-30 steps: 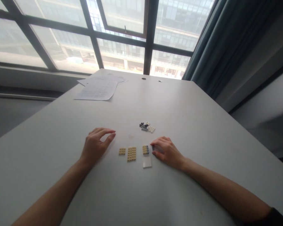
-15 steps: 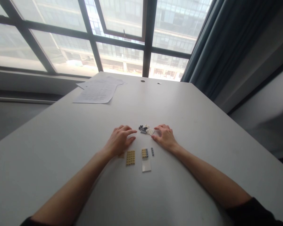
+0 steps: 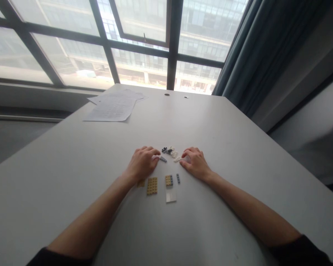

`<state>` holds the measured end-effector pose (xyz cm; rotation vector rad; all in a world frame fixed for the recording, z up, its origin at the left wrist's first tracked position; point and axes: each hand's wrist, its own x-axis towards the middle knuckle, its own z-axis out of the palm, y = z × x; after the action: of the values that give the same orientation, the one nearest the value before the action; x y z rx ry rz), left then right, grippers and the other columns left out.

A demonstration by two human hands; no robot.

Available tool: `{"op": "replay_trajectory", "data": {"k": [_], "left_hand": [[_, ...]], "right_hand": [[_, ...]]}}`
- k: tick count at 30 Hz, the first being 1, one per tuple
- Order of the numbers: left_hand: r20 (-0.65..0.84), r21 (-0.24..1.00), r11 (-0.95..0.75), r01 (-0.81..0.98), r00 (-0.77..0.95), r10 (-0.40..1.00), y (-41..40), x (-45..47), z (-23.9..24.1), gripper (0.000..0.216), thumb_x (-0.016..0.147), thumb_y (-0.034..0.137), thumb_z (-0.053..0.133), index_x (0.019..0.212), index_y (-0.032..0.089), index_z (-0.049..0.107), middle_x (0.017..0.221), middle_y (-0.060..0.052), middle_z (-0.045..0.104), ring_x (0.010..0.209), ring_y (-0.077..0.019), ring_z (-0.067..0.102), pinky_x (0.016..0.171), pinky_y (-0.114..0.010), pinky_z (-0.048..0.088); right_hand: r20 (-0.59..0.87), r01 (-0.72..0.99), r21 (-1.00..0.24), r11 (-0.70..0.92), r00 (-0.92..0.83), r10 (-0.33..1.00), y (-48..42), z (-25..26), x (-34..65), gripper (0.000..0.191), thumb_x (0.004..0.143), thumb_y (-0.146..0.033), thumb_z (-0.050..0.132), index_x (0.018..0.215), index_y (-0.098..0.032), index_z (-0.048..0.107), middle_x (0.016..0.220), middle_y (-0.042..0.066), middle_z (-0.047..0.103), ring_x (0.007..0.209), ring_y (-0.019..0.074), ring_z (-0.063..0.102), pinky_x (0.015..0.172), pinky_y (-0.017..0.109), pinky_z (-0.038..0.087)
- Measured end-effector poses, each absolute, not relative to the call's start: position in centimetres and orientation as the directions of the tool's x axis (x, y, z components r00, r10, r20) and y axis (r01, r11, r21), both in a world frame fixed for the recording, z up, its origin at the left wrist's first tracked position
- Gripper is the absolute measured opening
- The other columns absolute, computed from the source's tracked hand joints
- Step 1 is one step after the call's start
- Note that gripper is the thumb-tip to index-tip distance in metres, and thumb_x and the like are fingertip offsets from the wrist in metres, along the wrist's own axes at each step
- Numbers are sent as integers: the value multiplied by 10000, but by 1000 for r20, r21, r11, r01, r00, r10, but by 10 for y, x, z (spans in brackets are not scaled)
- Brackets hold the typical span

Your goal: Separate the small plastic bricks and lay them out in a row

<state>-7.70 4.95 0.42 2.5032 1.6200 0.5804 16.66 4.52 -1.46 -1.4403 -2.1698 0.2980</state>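
Note:
My left hand (image 3: 143, 162) pinches one end of a narrow grey toy brick plate (image 3: 163, 159) between thumb and index finger. Across from it, my right hand (image 3: 193, 162) is closed on a white studded toy brick plate (image 3: 177, 159), whose free end points toward the left hand. Between and beyond the hands lies a small pile of white and dark grey toy bricks (image 3: 169, 150). Nearer to me are a tan studded plate (image 3: 152, 186), a tan-and-grey brick block (image 3: 169, 180), a thin grey plate (image 3: 178, 178) and a smooth white tile (image 3: 171, 196).
Another tan piece (image 3: 140, 183) is partly covered by my left wrist. Printed papers (image 3: 111, 109) lie at the table's far left. Two small round fittings (image 3: 167, 95) sit near the far edge of the white table (image 3: 211, 129). A window and a dark curtain (image 3: 246, 55) stand behind it.
My left thumb and finger have closed on the grey plate and drawn it from the pile. My right hand now holds a white plate slightly apart from the pile.

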Motion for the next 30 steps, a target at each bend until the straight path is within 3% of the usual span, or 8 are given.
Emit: {"op": "replay_trajectory", "data": {"k": [3, 5, 7, 13, 17, 22, 27, 30], "left_hand": [[239, 231, -314, 921, 259, 936, 45, -67, 8, 357, 803, 522, 547, 893, 196, 662, 938, -76, 670, 924, -258, 575, 828, -390, 405], [226, 175, -285, 942, 244, 943, 42, -59, 11, 409, 768, 576, 560, 858, 190, 660, 919, -86, 658, 917, -277, 566, 816, -405, 398], [223, 147, -282, 948, 246, 943, 41, -54, 12, 366, 775, 535, 555, 843, 192, 662, 920, -88, 652, 929, -282, 558, 818, -411, 389], [181, 215, -330, 919, 295, 938, 42, -57, 11, 286, 771, 398, 540, 931, 210, 684, 994, -81, 655, 974, -273, 551, 868, -422, 380], [159, 254, -365, 896, 334, 929, 41, -67, 9, 307, 753, 365, 550, 993, 235, 691, 1059, -64, 652, 1007, -263, 548, 886, -415, 387], [161, 295, -392, 871, 360, 919, 42, -75, 4, 324, 776, 383, 541, 1044, 274, 687, 1089, -47, 643, 1020, -268, 549, 891, -429, 393], [213, 327, -431, 841, 378, 901, 43, -76, 2, 260, 776, 380, 574, 972, 271, 706, 1057, -51, 660, 1022, -278, 539, 930, -458, 365], [247, 494, -426, 758, 348, 904, 40, -77, 5, 242, 754, 376, 618, 944, 257, 708, 1042, -54, 669, 1036, -281, 535, 953, -467, 358]], "right_hand": [[301, 757, -425, 495, -398, 867, 46, -13, 167, 242, 826, -226, 633, 1068, -238, 626, 1162, 41, 604, 1097, 218, 491, 939, 386, 345], [298, 761, -397, 514, -422, 856, 45, -12, 166, 163, 848, -238, 616, 1009, -237, 643, 1134, 36, 617, 1083, 213, 498, 933, 380, 339], [303, 796, -360, 487, -394, 868, 42, -11, 164, 89, 857, -279, 615, 907, -215, 651, 1062, 45, 633, 1041, 216, 508, 914, 376, 340], [295, 883, -259, 390, -312, 903, 28, -8, 157, 227, 874, -386, 583, 776, -186, 621, 877, 64, 635, 911, 227, 522, 854, 389, 346], [258, 817, -361, 449, -375, 890, 31, -1, 171, 228, 835, -387, 634, 959, -196, 642, 1015, 76, 636, 1016, 243, 513, 913, 407, 356], [72, 664, -447, 599, -641, 764, 49, 11, 195, 518, 816, -166, 612, 1299, -326, 510, 1302, 48, 528, 1212, 255, 419, 1024, 475, 289], [6, 640, -430, 636, -703, 711, 56, 13, 193, 371, 835, -160, 607, 1164, -331, 627, 1207, 57, 568, 1178, 256, 447, 1032, 489, 284], [47, 634, -478, 608, -672, 739, 53, 10, 188, 303, 825, -172, 622, 1106, -281, 652, 1193, 78, 564, 1172, 259, 448, 1043, 493, 271]]}}
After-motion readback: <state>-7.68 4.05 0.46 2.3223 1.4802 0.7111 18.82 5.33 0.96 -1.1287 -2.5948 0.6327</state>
